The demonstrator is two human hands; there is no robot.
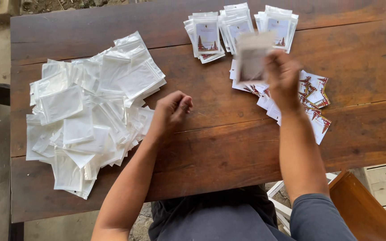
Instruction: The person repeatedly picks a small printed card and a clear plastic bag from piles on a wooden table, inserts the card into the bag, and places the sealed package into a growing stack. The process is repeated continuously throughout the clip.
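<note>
My right hand (283,80) is raised over the table and holds a small clear pouch with a card inside (252,58), blurred by motion. Under that hand lies a spread of loose printed cards (314,100) with red and white artwork. My left hand (171,109) hovers over the dark wooden table (228,147) with its fingers curled in and nothing in them. It is just right of a big heap of empty clear plastic pouches (90,111).
Three stacks of filled pouches (207,36) stand side by side at the table's far edge. A brown wooden board (367,209) and a white frame (282,201) sit below the table's near right corner. Stone floor shows at the left.
</note>
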